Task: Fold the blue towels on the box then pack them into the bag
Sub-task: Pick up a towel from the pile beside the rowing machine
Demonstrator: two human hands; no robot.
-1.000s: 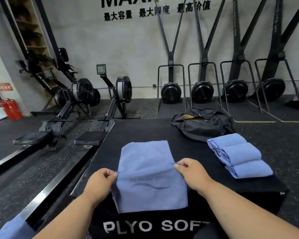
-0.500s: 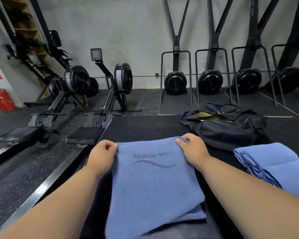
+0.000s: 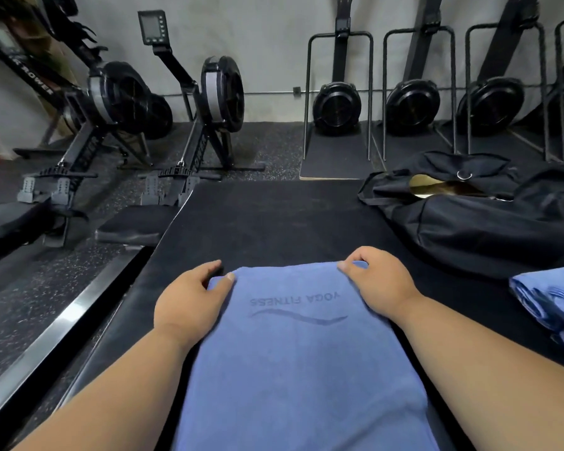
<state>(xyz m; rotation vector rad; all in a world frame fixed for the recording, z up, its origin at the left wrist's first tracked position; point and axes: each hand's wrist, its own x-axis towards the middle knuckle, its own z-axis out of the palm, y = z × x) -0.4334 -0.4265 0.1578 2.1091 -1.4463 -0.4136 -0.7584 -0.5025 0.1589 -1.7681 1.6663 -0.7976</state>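
A blue towel printed "YOGA FITNESS" lies folded over on the black box top, its far edge away from me. My left hand pinches the towel's far left corner between thumb and fingers. My right hand grips the far right corner with curled fingers. A stack of folded blue towels sits at the right edge of the box. The black bag lies open at the far right of the box, a tan lining showing in its mouth.
Two rowing machines stand on the speckled floor at the left, their seats close to the box's left edge. A metal rail runs along the floor beside the box. Upright ski machines line the back wall.
Both hands carried the towel's near edge forward over itself, folding it, and set the corners down at the far side. The camera has leaned in and down.
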